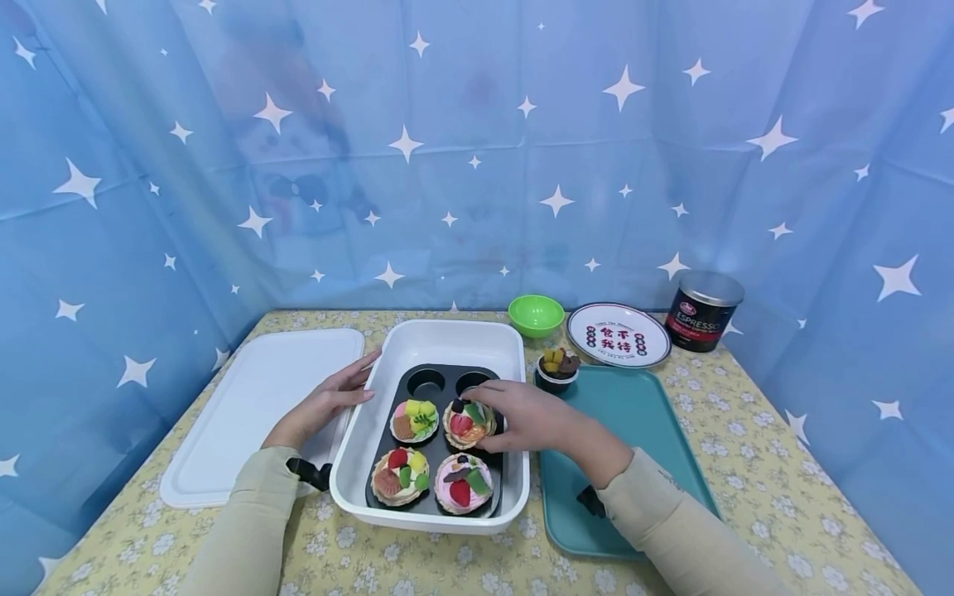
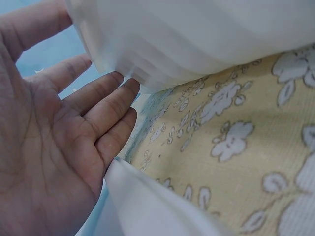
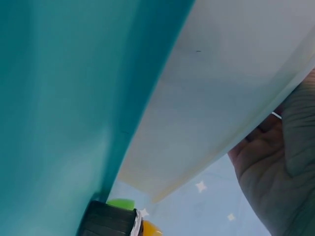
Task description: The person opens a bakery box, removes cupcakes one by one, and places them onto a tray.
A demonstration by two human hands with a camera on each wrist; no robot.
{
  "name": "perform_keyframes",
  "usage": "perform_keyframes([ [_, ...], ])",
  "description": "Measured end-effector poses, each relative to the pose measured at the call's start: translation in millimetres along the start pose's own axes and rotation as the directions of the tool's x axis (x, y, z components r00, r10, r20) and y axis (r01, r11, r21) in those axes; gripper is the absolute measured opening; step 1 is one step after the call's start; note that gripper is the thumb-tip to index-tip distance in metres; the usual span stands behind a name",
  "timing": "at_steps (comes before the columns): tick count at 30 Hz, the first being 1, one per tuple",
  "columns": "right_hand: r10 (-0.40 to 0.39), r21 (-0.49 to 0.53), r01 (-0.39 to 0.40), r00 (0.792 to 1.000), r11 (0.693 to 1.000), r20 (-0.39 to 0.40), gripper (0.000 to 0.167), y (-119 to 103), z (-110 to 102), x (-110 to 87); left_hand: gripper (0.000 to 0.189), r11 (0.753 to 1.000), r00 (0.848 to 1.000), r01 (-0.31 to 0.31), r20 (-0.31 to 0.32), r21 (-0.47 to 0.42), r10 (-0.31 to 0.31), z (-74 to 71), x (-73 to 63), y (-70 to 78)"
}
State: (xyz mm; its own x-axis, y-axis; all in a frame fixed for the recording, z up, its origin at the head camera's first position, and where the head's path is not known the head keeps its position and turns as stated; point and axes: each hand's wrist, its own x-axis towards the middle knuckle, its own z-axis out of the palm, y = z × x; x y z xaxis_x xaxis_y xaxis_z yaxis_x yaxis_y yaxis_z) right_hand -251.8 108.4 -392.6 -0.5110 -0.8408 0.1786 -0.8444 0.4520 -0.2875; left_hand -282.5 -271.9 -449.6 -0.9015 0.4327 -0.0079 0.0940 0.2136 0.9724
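Note:
In the head view, a deep white rectangular basin (image 1: 440, 341) holds a dark muffin pan (image 1: 428, 501). My right hand (image 1: 531, 415) reaches over the basin's right wall and grips a fruit-topped cupcake (image 1: 465, 424) between thumb and fingers, at the pan's middle right cup. Three more cupcakes fill other cups: one with a green and yellow topping (image 1: 414, 421), one cream-topped (image 1: 400, 478), one pink (image 1: 464, 484). Both far cups are bare. Fingers straight, my left hand (image 1: 331, 399) touches the basin's left side; the left wrist view shows its fingertips (image 2: 129, 84) at the white wall.
A white tray lid (image 1: 276, 397) lies left, partly under my left arm. To the right lies a teal tray (image 1: 626, 422), with a chocolate-and-fruit cupcake (image 1: 557, 370) at its far left corner. Behind stand a green bowl (image 1: 536, 316), a printed plate (image 1: 619, 334) and an espresso can (image 1: 704, 311).

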Motion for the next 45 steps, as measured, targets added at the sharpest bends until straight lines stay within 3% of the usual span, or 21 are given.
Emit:
perform_keyframes([
  [13,-0.016,0.032,0.017,0.999,0.999,-0.032,0.064,4,1,-0.8,0.076,1.000,1.000,0.008,-0.003,0.006,-0.008,0.1,0.0,0.6],
  [25,0.028,0.092,-0.024,0.999,0.995,-0.043,0.065,1,-5,-1.9,0.076,1.000,1.000,0.008,0.002,0.004,-0.008,0.7,0.1,1.5],
  [45,-0.010,0.024,0.016,0.965,1.000,-0.260,0.064,27,-35,-19.4,0.077,1.000,1.000,0.006,-0.001,-0.011,-0.006,1.2,0.1,0.5],
])
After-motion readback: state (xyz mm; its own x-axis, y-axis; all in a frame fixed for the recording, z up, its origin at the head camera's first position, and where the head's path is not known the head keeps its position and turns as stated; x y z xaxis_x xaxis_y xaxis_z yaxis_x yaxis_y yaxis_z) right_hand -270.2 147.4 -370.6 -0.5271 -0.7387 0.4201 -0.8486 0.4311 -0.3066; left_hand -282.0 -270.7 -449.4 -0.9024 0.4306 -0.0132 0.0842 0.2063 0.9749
